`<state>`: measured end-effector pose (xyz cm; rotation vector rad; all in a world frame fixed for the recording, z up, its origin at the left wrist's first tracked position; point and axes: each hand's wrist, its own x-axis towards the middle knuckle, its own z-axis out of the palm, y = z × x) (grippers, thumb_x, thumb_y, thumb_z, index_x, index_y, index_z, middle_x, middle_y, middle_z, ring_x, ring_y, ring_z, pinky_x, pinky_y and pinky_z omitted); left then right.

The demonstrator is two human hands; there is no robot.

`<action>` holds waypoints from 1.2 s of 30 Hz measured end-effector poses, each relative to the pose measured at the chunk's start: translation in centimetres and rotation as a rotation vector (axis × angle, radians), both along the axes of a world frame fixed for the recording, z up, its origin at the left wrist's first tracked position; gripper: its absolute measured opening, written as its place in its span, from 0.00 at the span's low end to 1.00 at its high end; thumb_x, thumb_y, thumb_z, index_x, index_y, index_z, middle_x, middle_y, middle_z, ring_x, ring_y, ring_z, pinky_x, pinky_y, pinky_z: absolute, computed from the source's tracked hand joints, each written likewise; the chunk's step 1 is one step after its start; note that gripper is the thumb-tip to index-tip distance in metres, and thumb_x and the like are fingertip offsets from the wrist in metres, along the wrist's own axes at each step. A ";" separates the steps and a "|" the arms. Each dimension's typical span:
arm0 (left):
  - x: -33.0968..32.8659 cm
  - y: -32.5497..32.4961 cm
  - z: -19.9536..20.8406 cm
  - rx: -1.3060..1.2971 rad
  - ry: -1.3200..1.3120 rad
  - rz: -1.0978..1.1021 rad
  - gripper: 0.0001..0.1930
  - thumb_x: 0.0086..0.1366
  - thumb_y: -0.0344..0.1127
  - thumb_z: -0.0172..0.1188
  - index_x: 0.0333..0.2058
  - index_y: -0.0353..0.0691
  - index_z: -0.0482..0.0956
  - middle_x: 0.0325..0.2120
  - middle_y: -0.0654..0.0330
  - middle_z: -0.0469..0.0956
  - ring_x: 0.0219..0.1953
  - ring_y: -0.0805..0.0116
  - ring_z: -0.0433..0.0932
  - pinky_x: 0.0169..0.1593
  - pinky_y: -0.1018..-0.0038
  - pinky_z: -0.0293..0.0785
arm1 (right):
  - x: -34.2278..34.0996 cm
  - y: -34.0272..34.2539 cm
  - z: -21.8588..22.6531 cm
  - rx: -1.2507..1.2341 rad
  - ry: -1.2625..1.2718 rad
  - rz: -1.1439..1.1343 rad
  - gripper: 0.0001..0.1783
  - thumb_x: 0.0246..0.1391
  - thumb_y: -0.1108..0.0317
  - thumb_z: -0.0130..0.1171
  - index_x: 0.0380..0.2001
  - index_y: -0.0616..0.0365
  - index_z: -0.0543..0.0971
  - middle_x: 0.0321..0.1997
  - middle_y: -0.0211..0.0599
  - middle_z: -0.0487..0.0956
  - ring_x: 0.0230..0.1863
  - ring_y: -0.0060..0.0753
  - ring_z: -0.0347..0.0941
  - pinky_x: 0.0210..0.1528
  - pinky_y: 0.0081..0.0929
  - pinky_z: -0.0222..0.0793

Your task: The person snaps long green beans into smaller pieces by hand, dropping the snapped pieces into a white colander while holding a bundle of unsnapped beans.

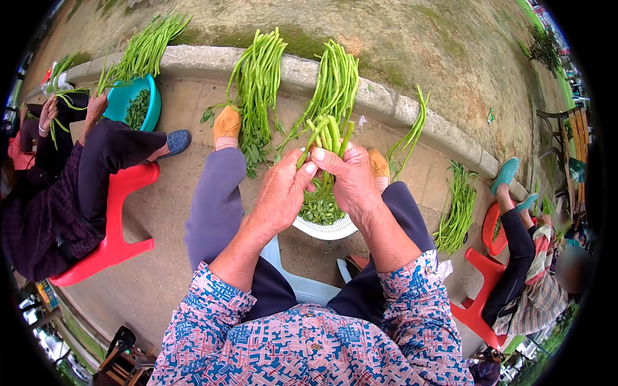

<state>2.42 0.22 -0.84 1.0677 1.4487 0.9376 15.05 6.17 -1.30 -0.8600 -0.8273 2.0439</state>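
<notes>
Patterned shirt [309, 350] closest; left grip [282, 190], right grip [353, 179] pinching green stems [329, 134] between them, ends jutting beyond.

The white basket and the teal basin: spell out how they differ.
Colour: the basket is white, the basin teal.
Make: the basket's rim looks slotted, while the basin's wall looks solid.
Place: the basket sits between the person's legs, partly hidden by the left hand and right hand; the basin stands off to the left, beside a co-worker's knee.
Shared: both hold loose green leaves.
</notes>
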 end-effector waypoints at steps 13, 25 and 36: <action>0.4 -0.3 -1.1 0.269 0.391 -0.072 0.18 0.68 0.42 0.46 0.50 0.35 0.66 0.35 0.47 0.73 0.34 0.53 0.75 0.40 0.64 0.70 | 0.1 -0.2 -0.7 0.005 -0.052 -0.010 0.07 0.49 0.70 0.63 0.32 0.58 0.78 0.28 0.28 0.77 0.27 0.18 0.71 0.29 0.20 0.69; -2.8 0.3 1.2 0.179 -0.360 0.096 0.25 0.60 0.44 0.60 0.50 0.34 0.68 0.44 0.57 0.72 0.44 0.71 0.71 0.49 0.76 0.67 | 1.0 0.6 -0.5 0.092 -0.014 0.257 0.13 0.53 0.60 0.60 0.36 0.57 0.77 0.29 0.27 0.77 0.34 0.19 0.70 0.41 0.19 0.66; -1.8 -0.1 0.7 0.013 -0.550 -0.068 0.29 0.65 0.49 0.50 0.57 0.32 0.63 0.49 0.59 0.71 0.28 0.78 0.69 0.35 0.80 0.69 | 0.8 0.4 0.3 0.042 0.090 0.453 0.12 0.57 0.61 0.55 0.33 0.59 0.76 0.25 0.31 0.75 0.29 0.22 0.71 0.36 0.22 0.66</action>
